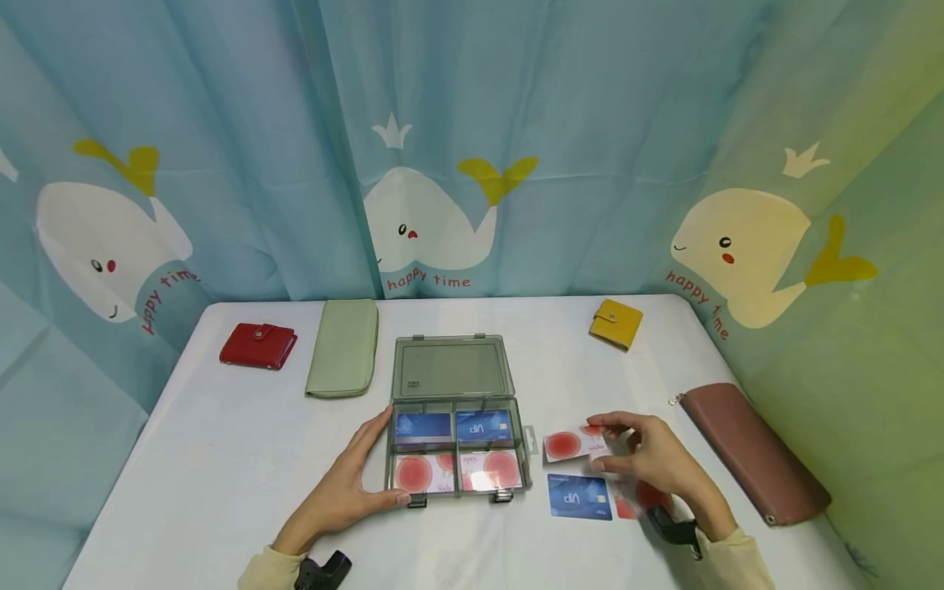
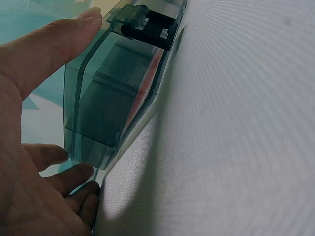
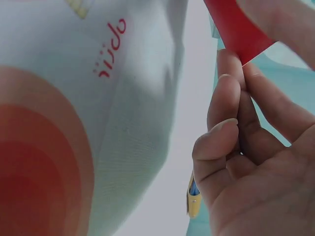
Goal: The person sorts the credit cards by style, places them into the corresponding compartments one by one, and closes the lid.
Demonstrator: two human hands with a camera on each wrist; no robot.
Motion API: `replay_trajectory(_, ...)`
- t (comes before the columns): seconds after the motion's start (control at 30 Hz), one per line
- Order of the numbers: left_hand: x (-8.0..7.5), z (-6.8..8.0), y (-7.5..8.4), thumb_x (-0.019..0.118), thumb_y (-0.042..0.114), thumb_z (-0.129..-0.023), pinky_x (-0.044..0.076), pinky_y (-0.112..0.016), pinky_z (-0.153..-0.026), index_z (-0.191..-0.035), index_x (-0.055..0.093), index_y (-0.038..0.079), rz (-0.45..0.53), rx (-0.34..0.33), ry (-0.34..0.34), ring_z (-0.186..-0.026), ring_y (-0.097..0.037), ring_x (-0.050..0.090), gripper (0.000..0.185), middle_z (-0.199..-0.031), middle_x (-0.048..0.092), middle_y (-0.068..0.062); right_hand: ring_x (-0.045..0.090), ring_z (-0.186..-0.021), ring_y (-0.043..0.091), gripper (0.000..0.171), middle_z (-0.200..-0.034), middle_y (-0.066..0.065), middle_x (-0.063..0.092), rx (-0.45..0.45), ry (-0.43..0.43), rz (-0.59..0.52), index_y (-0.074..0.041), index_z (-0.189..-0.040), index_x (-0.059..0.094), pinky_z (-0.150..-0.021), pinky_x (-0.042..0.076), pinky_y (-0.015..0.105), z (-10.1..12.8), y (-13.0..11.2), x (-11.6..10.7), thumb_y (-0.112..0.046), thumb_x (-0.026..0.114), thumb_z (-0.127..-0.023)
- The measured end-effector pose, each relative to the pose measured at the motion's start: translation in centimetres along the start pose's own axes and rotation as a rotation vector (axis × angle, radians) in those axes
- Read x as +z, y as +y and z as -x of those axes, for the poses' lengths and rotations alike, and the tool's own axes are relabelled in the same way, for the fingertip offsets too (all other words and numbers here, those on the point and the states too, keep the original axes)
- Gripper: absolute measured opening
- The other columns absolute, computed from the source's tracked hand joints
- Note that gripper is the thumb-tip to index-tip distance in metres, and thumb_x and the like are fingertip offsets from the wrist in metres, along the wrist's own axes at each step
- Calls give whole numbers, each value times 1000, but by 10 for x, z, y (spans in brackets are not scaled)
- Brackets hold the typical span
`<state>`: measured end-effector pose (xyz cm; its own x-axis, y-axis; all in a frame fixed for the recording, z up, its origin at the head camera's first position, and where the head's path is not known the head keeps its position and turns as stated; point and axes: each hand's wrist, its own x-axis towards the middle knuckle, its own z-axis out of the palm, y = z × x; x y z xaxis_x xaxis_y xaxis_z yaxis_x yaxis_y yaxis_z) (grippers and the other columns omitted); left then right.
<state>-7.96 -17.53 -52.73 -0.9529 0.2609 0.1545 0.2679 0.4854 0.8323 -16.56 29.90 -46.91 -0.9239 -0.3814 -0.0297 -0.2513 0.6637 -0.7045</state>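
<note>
A grey-green translucent divided case (image 1: pixel 453 370) lies with its lid folded back, blue cards (image 1: pixel 423 426) in its rear compartments and white cards with red circles (image 1: pixel 414 474) in the front ones. My left hand (image 1: pixel 341 489) grips the case's near left corner, thumb at the front edge and fingers along the left wall. To the right of the case, my right hand (image 1: pixel 656 459) pinches a white card with red circles (image 1: pixel 564 445); its red corner (image 3: pixel 241 34) shows between thumb and fingers. Under that hand lie a blue VIP card (image 1: pixel 579 496) and a red-and-white card (image 1: pixel 625 500), partly hidden.
Behind the left hand lie a red card holder (image 1: pixel 258 345) and a pale green wallet (image 1: pixel 342 348). A small yellow card holder (image 1: pixel 616 324) sits at the back right. A long brown wallet (image 1: pixel 755 455) lies along the table's right edge. A whale-printed curtain (image 1: pixel 590 98) surrounds the table.
</note>
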Motion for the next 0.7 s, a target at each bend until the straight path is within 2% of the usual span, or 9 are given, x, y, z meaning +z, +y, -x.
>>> replay_trajectory(0.4, 0, 0, 0, 95, 38, -76, 34, -76, -115, -170, 24, 11, 1, -8, -2, -153, -45, 36, 121, -170, 35, -16, 58, -88, 16, 57, -102, 0, 71, 34, 66, 53, -11, -125, 77, -71, 51, 23, -2, 0, 5, -31, 98, -76)
replay_trajectory(0.7, 0, 0, 1, 95, 38, -75, 35, -75, -115, -170, 25, 12, -6, -16, 2, -152, -45, 37, 121, -169, 36, -16, 57, -90, 17, 61, -107, 1, 73, 21, 68, 50, -11, -129, 75, -70, 49, 23, -1, 0, 5, -32, 98, -76)
